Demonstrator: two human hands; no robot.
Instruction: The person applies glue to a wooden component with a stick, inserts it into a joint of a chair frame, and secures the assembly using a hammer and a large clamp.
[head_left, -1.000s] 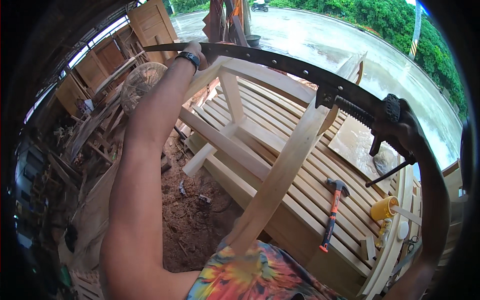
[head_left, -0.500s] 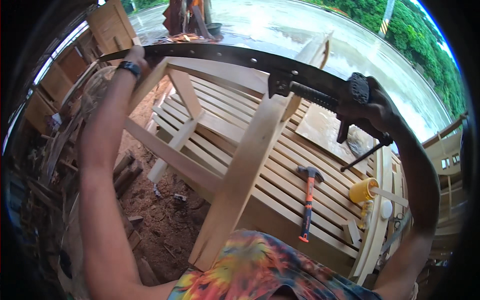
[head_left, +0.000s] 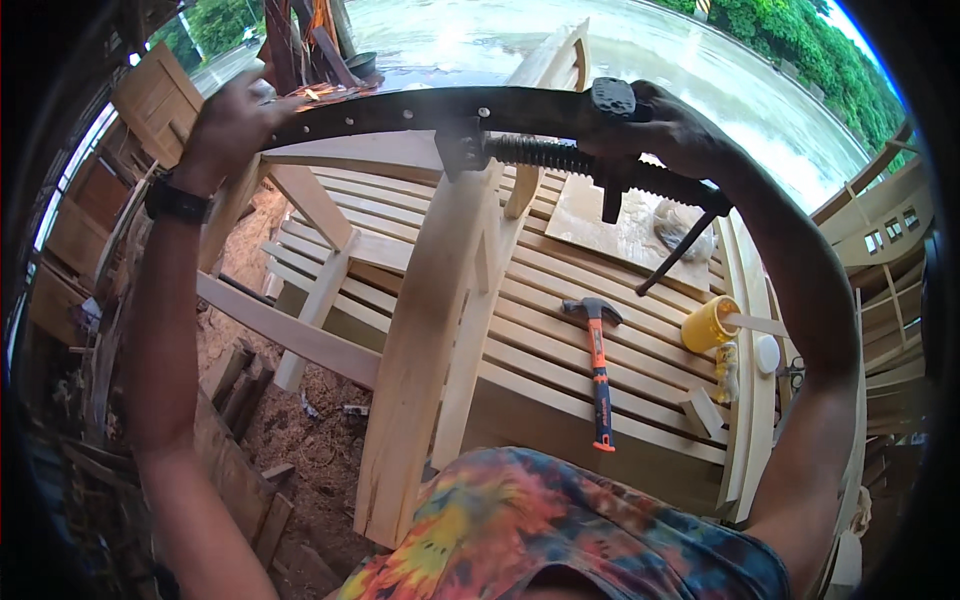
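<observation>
A long dark metal bar clamp (head_left: 390,113) spans the far side of a pale wooden frame. My left hand (head_left: 232,125), slightly blurred and wearing a dark wrist strap, is closed at the bar's left end. My right hand (head_left: 672,135) grips the clamp's right part, by the block and threaded screw (head_left: 545,153). Its thin handle rod (head_left: 683,253) hangs toward the slats. One jaw (head_left: 461,148) is at the far end of a broad upright board (head_left: 425,330); I cannot tell whether they touch. That board runs toward my tie-dyed shirt, beside slatted wooden furniture (head_left: 545,312).
On the slats lie a claw hammer (head_left: 599,375) with an orange and black handle, a small wood block (head_left: 704,412) and a pale flat board (head_left: 625,235). A yellow tub (head_left: 708,324) holds a flat stick. Sawdust and scrap wood (head_left: 238,385) cover the ground at left.
The clamp has moved left and slightly nearer in the view, with my right hand on it. My left hand has shifted left, and its grip is now nearer the bar's end.
</observation>
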